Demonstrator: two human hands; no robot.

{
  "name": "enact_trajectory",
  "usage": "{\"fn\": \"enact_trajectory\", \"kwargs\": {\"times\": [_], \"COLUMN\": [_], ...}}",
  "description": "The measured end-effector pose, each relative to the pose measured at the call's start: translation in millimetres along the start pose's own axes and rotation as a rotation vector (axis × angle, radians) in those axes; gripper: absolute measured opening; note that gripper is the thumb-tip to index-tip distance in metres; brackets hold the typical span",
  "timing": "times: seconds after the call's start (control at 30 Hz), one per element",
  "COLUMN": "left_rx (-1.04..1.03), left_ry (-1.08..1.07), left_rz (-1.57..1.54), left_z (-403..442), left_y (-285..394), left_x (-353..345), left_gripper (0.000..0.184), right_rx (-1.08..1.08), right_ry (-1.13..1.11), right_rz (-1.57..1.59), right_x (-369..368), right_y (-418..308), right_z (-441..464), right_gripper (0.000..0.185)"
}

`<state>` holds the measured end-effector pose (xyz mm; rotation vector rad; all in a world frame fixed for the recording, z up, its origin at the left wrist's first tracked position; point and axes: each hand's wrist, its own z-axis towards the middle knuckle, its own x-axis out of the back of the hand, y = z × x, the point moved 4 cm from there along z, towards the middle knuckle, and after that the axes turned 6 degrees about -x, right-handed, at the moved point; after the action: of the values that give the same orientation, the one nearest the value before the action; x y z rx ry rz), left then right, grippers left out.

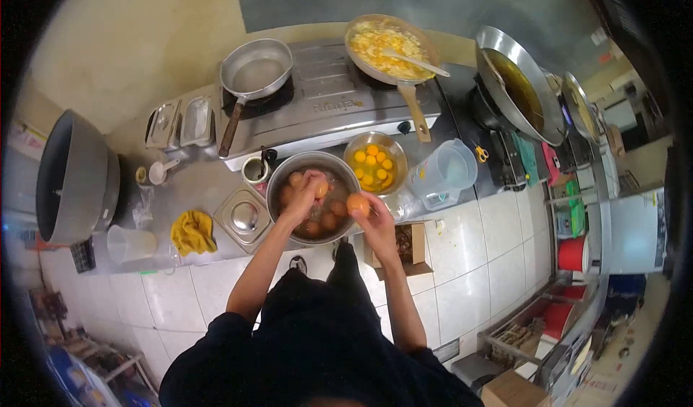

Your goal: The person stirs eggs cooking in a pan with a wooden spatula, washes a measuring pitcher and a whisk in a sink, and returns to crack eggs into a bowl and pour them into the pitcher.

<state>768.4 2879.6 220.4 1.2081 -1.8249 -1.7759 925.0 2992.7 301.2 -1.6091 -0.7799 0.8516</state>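
A metal pot (pixel 274 216) holding several brown eggs in water stands at the counter's front edge. Over it, my left hand (pixel 302 198) is closed round a brown egg (pixel 321 189). Above the pot's right rim my right hand (pixel 378 226) grips another brown egg (pixel 357 204) between its fingertips. Just behind and right of the pot, a metal bowl (pixel 397 151) contains several yolks in clear egg white. To the bowl's right is a clear plastic jug (pixel 453 167). A small container (pixel 255 169) stands at the pot's left, near a square metal lid (pixel 244 218).
Behind is a gas stove (pixel 325 82) with an empty pan (pixel 256 68) and a pan of scrambled egg (pixel 386 50). A wide wok (pixel 516 86) with oil stands right. Further left are a yellow cloth (pixel 193 232) and a large grey pot (pixel 72 180). An open cardboard box (pixel 416 268) sits below.
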Motion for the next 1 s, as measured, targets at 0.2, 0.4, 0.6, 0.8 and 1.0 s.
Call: {"fn": "enact_trajectory", "kwargs": {"times": [0.2, 0.4, 0.6, 0.8, 1.0], "left_rx": [0.177, 0.074, 0.031, 0.079, 0.075], "left_ry": [0.248, 0.263, 0.271, 0.030, -0.102], "left_rz": [-0.160, -0.282, -0.233, -0.027, 0.172], "left_z": [-5.5, 4.7, 15.0, 43.1, 79.0], "left_y": [19.4, 23.2, 34.2, 47.8, 34.7], "left_x": [-13.8, -43.5, -61.8, -72.8, -98.0], "left_gripper": [0.053, 0.054, 0.042, 0.040, 0.042], "right_rx": [0.597, 0.660, 0.427, -0.157, 0.019], "right_ry": [-0.040, -0.065, -0.233, -0.301, -0.322], "right_rz": [-0.526, -0.538, -0.322, 0.231, -0.302], "right_x": [-16.4, -9.9, 10.0, 46.2, 85.5], "right_y": [-51.3, -38.8, -10.7, -2.1, -17.0], "right_z": [50.2, 81.6, 104.4, 137.9, 162.0], "right_gripper": [0.043, 0.047, 0.053, 0.065, 0.064]}}
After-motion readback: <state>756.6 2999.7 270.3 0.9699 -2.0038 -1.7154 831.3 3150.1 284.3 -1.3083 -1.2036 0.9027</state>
